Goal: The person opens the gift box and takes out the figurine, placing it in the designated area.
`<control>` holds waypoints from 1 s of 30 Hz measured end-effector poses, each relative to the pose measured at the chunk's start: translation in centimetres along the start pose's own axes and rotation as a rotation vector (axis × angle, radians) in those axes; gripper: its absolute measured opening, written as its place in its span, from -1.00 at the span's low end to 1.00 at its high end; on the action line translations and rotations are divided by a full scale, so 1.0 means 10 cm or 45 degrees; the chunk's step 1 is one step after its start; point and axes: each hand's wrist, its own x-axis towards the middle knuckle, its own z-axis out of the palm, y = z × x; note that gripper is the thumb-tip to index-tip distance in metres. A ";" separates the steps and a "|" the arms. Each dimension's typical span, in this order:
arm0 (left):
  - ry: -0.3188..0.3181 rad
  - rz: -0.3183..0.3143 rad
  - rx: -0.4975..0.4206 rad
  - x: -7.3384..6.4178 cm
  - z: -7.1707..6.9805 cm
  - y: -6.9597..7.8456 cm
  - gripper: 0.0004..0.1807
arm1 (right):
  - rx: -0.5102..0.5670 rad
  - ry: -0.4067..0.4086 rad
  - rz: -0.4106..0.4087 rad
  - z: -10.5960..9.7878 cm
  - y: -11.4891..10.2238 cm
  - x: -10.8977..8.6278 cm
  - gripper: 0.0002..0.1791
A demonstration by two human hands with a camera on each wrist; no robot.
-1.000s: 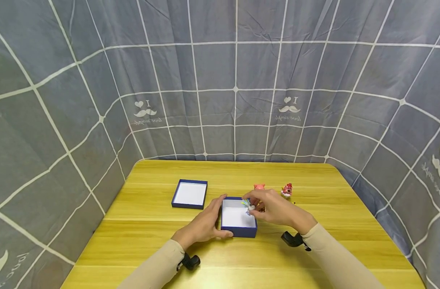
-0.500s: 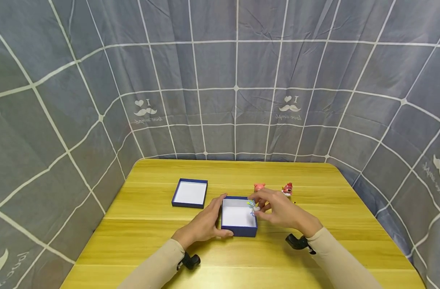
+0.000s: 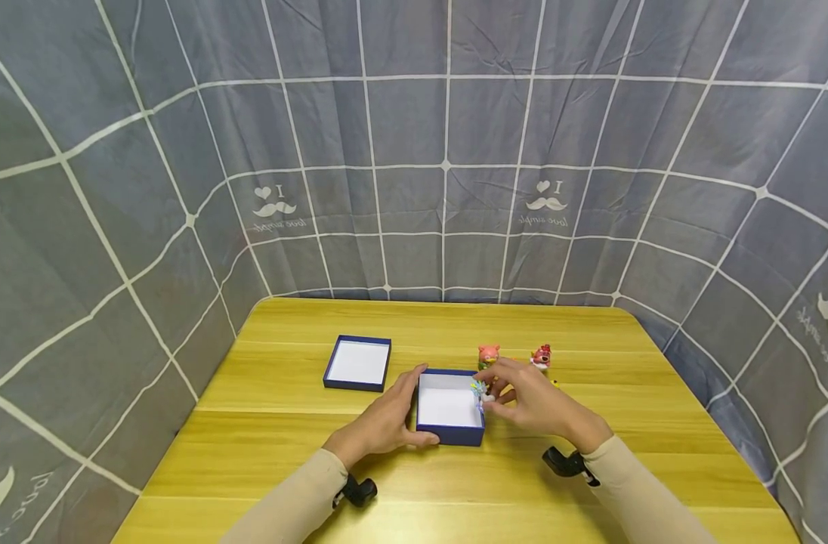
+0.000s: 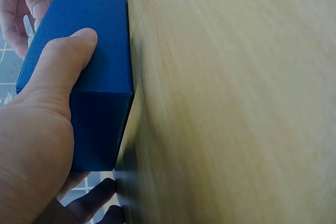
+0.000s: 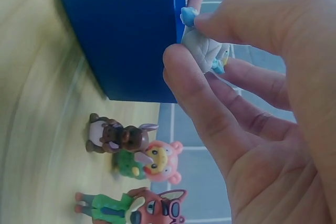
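My left hand (image 3: 380,427) holds the dark blue square box (image 3: 451,436) at its left side. In the left wrist view its thumb lies on the box's front face, while the other fingers are partly hidden behind. The box stands open side up, and its white inside shows. My right hand (image 3: 532,397) pinches a small light blue, white and yellow figurine (image 3: 480,394) at the box's right rim. Seen from the right wrist, the thumb and index finger grip the figurine's pale grey-white part (image 5: 199,51), and the fingers cover some of it.
Left of the box lies its blue-edged lid (image 3: 358,364), white inside up. Behind the right hand stand a pink figurine (image 3: 489,353) and a red one (image 3: 541,357). The right wrist view also shows a brown figurine (image 5: 123,135) and a fox figurine (image 5: 152,211) near the box.
My right hand has moved slightly right with the figurine, from above the box's inside to its right rim. The left hand and the box have stayed in place.
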 end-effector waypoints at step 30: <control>0.002 0.015 -0.010 0.01 -0.01 0.00 0.43 | -0.036 0.060 0.008 0.04 0.05 -0.11 -0.53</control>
